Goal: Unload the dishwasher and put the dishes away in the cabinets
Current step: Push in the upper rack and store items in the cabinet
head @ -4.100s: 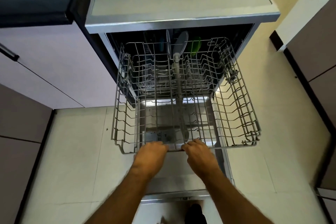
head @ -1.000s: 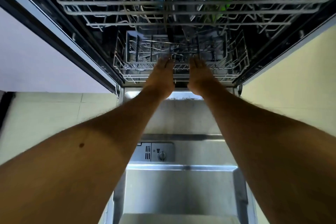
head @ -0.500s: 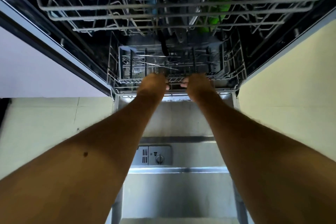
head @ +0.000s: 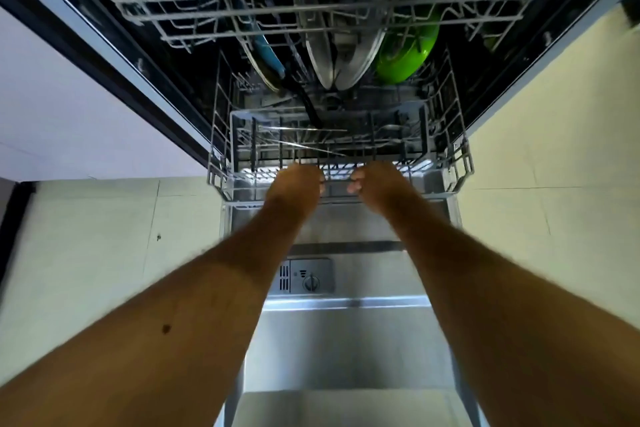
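Gripping the front rail of the lower rack (head: 460, 163), the left hand (head: 294, 184) and right hand (head: 377, 182) curled around it beneath the upper rack (head: 329, 3), apparently ready to draw its green bowl (head: 408, 55) and plates (head: 343, 55) out.

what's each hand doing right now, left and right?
Left hand: closed, gripping the lower rack front rail.
Right hand: closed, gripping the same front rail.

hands (head: 341, 184) gripping lower rack (head: 460, 166), green bowl (head: 405, 55) behind
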